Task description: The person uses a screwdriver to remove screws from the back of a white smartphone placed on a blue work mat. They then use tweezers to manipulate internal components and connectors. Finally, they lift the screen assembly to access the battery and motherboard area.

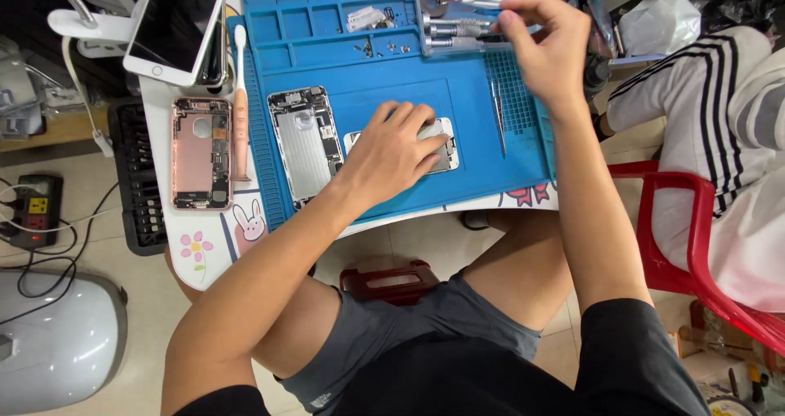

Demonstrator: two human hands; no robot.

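Bare mat (pixel 392 97) between opened phone (pixel 305 144) and tweezers (pixel 497 114)

Bare forearms and hands (pixel 392 150); grey shorts; black top, probably short-sleeved.

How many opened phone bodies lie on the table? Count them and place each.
2: a pink phone body on the white table left of the blue mat, and a silver phone body on the mat. The left hand may hide more.

The left hand (pixel 391 153) hides most of the phone part (pixel 444 145).
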